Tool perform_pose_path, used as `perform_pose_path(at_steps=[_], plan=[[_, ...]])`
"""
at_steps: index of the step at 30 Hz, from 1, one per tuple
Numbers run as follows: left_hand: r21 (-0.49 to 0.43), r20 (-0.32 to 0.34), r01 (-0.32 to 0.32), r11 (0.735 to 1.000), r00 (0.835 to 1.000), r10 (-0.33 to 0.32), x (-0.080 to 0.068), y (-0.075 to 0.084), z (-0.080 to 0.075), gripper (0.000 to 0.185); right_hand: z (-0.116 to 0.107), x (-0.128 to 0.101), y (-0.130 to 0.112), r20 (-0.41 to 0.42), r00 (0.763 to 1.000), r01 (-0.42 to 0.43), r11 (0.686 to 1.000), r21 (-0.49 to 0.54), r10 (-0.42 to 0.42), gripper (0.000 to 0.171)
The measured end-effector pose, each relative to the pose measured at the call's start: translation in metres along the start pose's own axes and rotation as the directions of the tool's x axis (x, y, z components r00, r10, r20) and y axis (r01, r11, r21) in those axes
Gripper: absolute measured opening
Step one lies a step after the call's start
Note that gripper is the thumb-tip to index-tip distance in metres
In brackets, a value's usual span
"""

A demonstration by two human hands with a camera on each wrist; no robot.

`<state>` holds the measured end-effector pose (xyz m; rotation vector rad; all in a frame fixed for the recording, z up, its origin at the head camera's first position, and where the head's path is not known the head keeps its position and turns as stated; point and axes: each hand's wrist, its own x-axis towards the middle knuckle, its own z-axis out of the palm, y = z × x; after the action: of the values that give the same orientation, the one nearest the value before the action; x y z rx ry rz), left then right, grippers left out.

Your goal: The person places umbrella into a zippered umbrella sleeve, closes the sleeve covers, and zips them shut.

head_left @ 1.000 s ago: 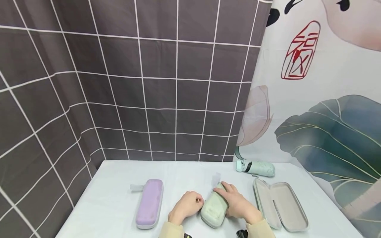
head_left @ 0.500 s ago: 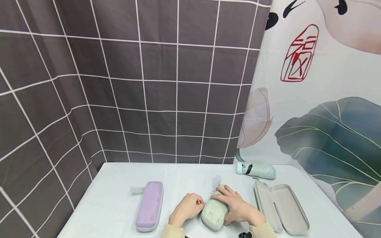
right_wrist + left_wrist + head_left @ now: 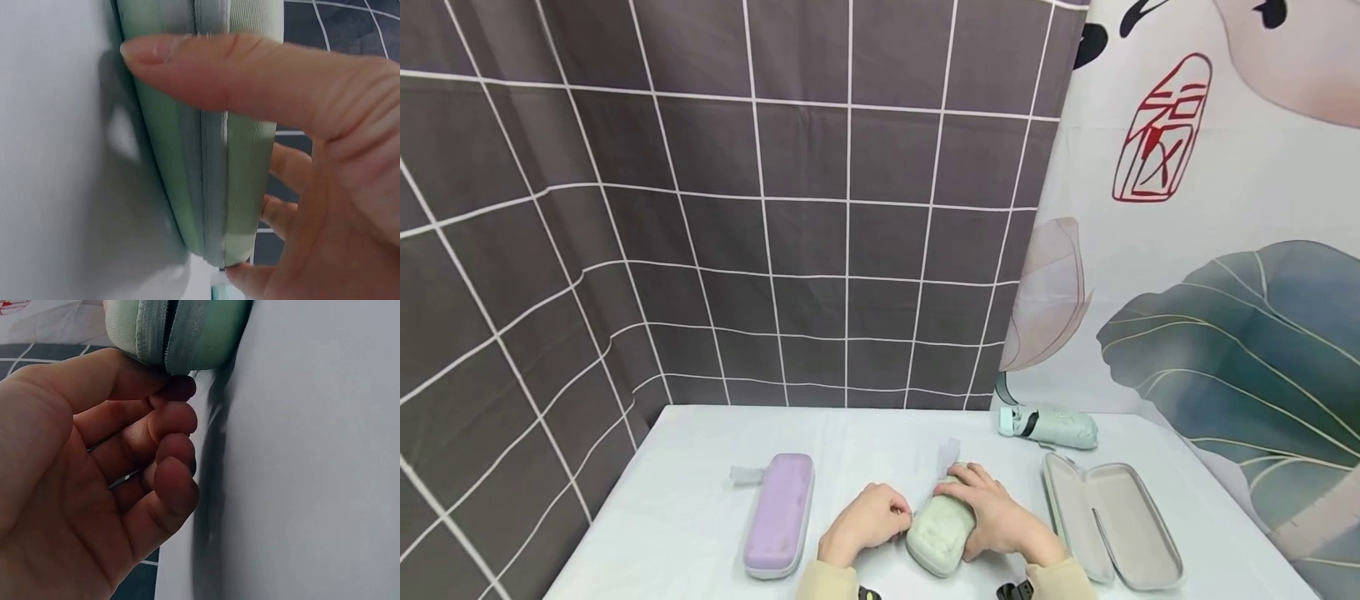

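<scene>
A person's two bare hands meet at a pale green case [image 3: 938,537] lying on a white desk [image 3: 685,500], between a purple case [image 3: 780,512] and an open case [image 3: 1135,517]. The right hand [image 3: 996,517] spans the green case, thumb along its side and the other fingers over its top, apparently to keep it steady. The left hand [image 3: 868,517] is at the near-left corner, its fingers curled narrow; thumb and forefinger seem to pinch the end of the zipper [image 3: 186,337], though any pull tab is hidden.

A dark slit shows between the zipper tapes there, but the contents cannot be seen. The purple case is closed, hiding its inside; the open case lies spread, showing pale lining. Behind it sits what looks like a folded mint umbrella [image 3: 1060,427].
</scene>
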<state>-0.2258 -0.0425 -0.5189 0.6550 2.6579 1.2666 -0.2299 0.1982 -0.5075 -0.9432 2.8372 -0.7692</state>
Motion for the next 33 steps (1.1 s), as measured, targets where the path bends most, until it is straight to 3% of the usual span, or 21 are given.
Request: perform_pose_path(at_steps=[15,26,33], plan=[[-0.072,0.034,0.061,0.996,0.998,-0.058,-0.009,-0.009,-0.016,0.015,0.007,0.007,-0.012,-0.074,0.994,-0.083,0.996,-0.033,0.081,0.086],[-0.064,0.0,0.076,0.995,0.997,-0.076,-0.009,-0.016,-0.02,0.014,0.013,0.01,-0.024,-0.182,0.966,-0.199,0.976,-0.085,0.181,0.087],[-0.041,-0.036,0.062,0.997,0.997,-0.063,-0.01,-0.019,-0.022,0.012,0.013,0.011,-0.029,-0.209,0.952,-0.248,0.963,-0.105,0.222,0.085]])
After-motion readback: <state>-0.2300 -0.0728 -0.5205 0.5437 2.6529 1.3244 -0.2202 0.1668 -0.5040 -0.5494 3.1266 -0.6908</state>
